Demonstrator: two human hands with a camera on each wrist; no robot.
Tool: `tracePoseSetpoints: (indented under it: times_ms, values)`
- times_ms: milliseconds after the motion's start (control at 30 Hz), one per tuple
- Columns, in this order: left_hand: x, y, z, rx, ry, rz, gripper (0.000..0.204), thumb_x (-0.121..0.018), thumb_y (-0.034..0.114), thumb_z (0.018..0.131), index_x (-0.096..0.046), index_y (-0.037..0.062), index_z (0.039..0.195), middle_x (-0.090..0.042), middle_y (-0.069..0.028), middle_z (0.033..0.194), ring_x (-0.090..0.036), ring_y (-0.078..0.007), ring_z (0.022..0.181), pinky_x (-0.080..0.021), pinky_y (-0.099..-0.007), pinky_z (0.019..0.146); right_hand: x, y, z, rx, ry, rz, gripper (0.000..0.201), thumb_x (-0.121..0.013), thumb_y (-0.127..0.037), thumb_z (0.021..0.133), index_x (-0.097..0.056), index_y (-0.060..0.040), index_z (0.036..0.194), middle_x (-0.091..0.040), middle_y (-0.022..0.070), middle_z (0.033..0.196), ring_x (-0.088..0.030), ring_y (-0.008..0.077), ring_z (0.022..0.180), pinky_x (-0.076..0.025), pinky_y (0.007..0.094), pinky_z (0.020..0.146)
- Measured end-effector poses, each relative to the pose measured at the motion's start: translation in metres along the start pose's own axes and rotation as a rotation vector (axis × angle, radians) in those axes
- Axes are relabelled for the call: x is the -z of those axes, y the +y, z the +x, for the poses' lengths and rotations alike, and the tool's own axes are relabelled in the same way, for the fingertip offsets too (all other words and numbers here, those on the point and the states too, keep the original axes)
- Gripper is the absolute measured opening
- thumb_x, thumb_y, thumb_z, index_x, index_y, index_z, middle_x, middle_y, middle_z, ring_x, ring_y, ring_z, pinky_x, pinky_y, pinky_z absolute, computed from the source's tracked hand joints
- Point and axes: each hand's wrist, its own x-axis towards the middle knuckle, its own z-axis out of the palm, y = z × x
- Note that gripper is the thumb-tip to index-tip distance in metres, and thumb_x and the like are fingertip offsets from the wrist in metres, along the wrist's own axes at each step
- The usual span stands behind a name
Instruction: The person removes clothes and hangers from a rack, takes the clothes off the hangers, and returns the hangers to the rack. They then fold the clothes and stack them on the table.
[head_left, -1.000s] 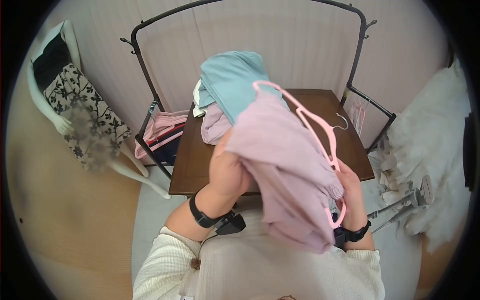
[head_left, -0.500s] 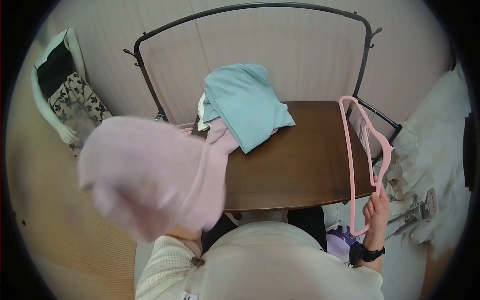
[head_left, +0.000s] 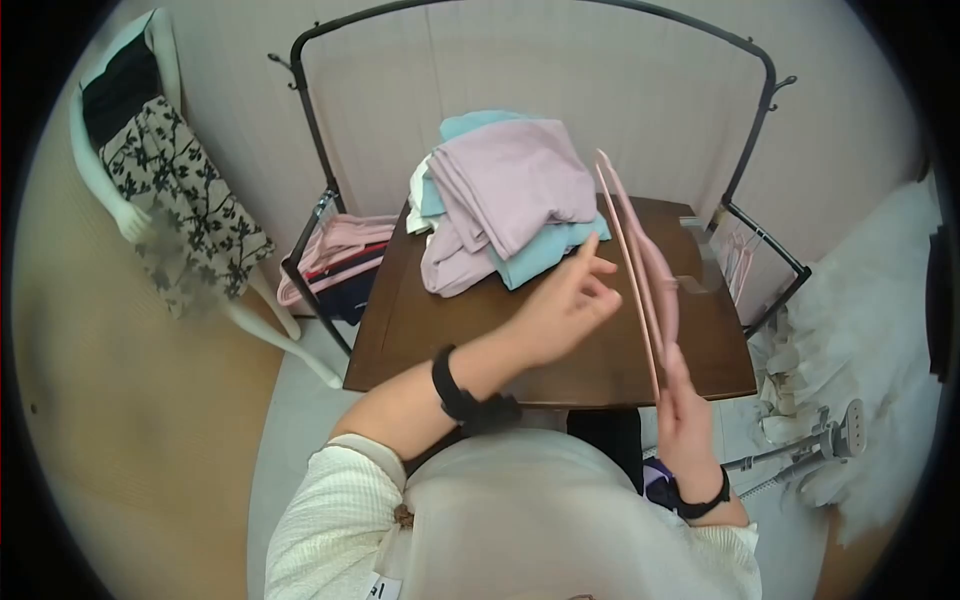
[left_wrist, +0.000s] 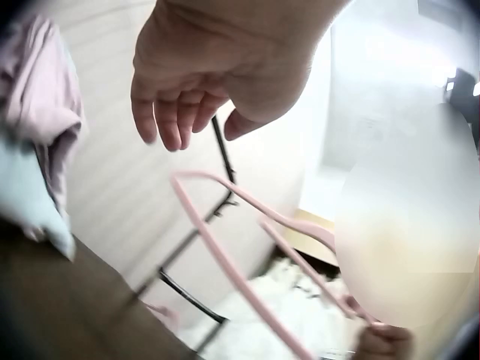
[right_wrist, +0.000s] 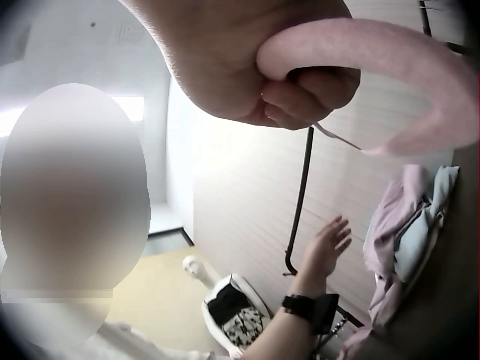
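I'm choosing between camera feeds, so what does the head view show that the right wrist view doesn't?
Only the head view shows the whole wooden table, the white steamer on the floor, and the left hand open, apart from the hanger. Only the right wrist view shows the right hand with fingers curled round the pink hanger. Both show the pile of clothes, the mannequin and the dark rail.

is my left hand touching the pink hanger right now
Apart. The left wrist view shows the left hand open above the pink hanger, with wall visible between fingertips and hanger. Only the right hand grips it.
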Motion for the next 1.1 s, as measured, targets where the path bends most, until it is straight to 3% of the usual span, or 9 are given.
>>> tracePoseSetpoints:
  times_ms: [100,300,367,467,667,700,767,933,1100]
  values:
    - [-0.009,0.020,-0.024,0.066,0.153,-0.319,0.050,-0.042,0.024,0.094,-0.023,0.0017,0.134,-0.040,-0.0117,0.122,-0.050,-0.0153,0.092,-0.046,-0.0290,0.080,-0.032,-0.030,0.013,0.210,-0.148,-0.315,0.068,-0.055,0.002,0.063,-0.038,0.0042,0.128,-0.050,0.0087,0.062,-0.052,0.0247,0.053,-0.041,0.0367,0.046]
    - [0.035,0.044,-0.067,0.163,0.660,-0.534,0.035,-0.037,0.027,0.095,-0.037,0.0044,0.121,-0.047,-0.0061,0.096,-0.050,-0.0143,0.085,-0.050,-0.0370,0.079,-0.075,-0.062,0.036,0.486,-0.223,-0.146,0.061,-0.061,-0.007,0.067,-0.043,-0.0005,0.125,-0.048,0.0054,0.070,-0.050,0.0216,0.065,-0.041,0.0326,0.059]
    - [0.070,0.061,-0.089,0.028,0.716,-0.511,0.021,-0.036,0.025,0.096,-0.044,0.0050,0.098,-0.048,-0.0048,0.080,-0.052,-0.0121,0.074,-0.047,-0.0258,0.071,-0.071,-0.065,0.040,0.570,-0.213,-0.045,0.057,-0.061,-0.010,0.069,-0.045,-0.0024,0.123,-0.051,0.0072,0.079,-0.050,0.0238,0.073,-0.040,0.0355,0.066]
    - [0.151,0.092,-0.145,-0.125,0.751,-0.012,0.021,-0.037,0.026,0.096,-0.044,0.0063,0.097,-0.049,-0.0012,0.076,-0.046,-0.0078,0.058,-0.041,-0.0204,0.053,-0.068,-0.035,0.029,0.483,-0.237,0.021,0.048,-0.056,-0.018,0.079,-0.043,-0.0027,0.123,-0.051,0.0171,0.107,-0.047,0.0342,0.096,-0.037,0.0437,0.084]
    - [0.295,0.126,-0.275,0.237,1.232,0.826,0.014,-0.054,0.017,0.088,-0.057,0.0031,0.090,-0.057,-0.0008,0.071,-0.047,-0.0050,0.060,-0.038,-0.0183,0.053,-0.092,0.062,0.009,0.066,-0.197,-0.252,0.044,-0.052,-0.012,0.081,-0.043,-0.0017,0.123,-0.047,0.0207,0.114,-0.044,0.0371,0.105,-0.035,0.0423,0.091]
    - [0.309,0.127,-0.285,0.242,1.238,0.830,0.014,-0.054,0.017,0.088,-0.057,0.0031,0.090,-0.057,-0.0008,0.071,-0.047,-0.0050,0.060,-0.038,-0.0183,0.053,-0.098,0.075,0.005,0.051,-0.186,-0.274,0.042,-0.051,-0.012,0.082,-0.044,-0.0014,0.122,-0.047,0.0206,0.114,-0.044,0.0368,0.106,-0.035,0.0422,0.091]
    - [0.335,0.126,-0.295,0.638,1.172,1.157,0.019,-0.053,0.018,0.087,-0.060,0.0002,0.092,-0.060,-0.0070,0.073,-0.053,-0.0116,0.062,-0.042,-0.0229,0.056,-0.105,0.083,0.002,0.041,-0.179,-0.293,0.040,-0.050,-0.011,0.083,-0.045,-0.0011,0.121,-0.047,0.0206,0.114,-0.044,0.0365,0.106,-0.035,0.0421,0.091]
    - [0.436,0.044,-0.327,0.654,0.741,1.429,0.024,-0.049,0.022,0.088,-0.060,0.0003,0.093,-0.060,-0.0183,0.080,-0.057,-0.0271,0.066,-0.046,-0.0335,0.063,-0.111,0.079,0.004,0.001,-0.188,-0.296,0.034,-0.047,-0.014,0.085,-0.047,0.0003,0.116,-0.048,0.0201,0.113,-0.045,0.0363,0.106,-0.035,0.0419,0.092]
    - [0.453,-0.011,-0.260,0.694,0.580,0.997,0.022,-0.053,0.017,0.085,-0.063,0.0018,0.097,-0.062,-0.0097,0.077,-0.057,-0.0174,0.068,-0.046,-0.0291,0.065,-0.111,0.078,0.005,0.012,-0.204,-0.286,0.031,-0.044,-0.016,0.086,-0.049,0.0010,0.111,-0.050,0.0195,0.108,-0.046,0.0361,0.102,-0.036,0.0418,0.090]
